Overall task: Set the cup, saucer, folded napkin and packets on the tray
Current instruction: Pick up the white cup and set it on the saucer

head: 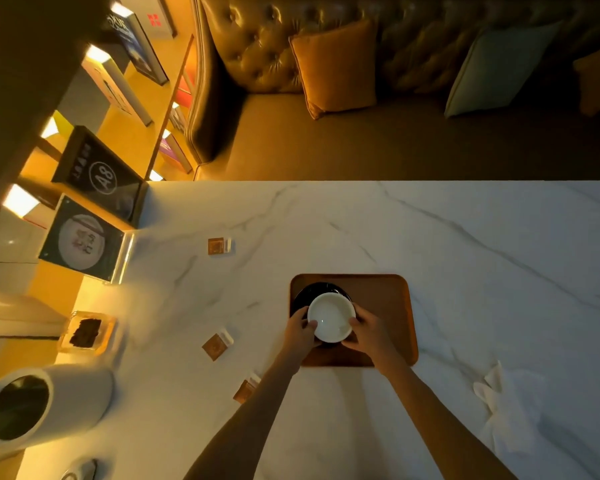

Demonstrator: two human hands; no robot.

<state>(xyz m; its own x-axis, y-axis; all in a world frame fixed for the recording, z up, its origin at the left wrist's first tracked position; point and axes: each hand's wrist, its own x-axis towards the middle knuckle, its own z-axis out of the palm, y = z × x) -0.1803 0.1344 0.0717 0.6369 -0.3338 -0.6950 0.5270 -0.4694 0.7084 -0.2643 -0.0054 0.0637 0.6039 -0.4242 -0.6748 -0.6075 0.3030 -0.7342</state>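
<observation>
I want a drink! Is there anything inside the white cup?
Empty. The head view looks straight down into the cup, held over the dark saucer by both hands, and only its bare white bottom shows.

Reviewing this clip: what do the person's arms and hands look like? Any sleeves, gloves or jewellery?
Both forearms are bare as far as the frame shows, with no sleeves in view. The left hand and right hand are ungloved. No watch, ring or bracelet is visible in the dim warm light.

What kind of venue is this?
Probably a café or hotel lounge. A tufted leather sofa with cushions faces a marble table, a placard marked A8 stands by it, and both hands set a cup on a serving tray.
</observation>
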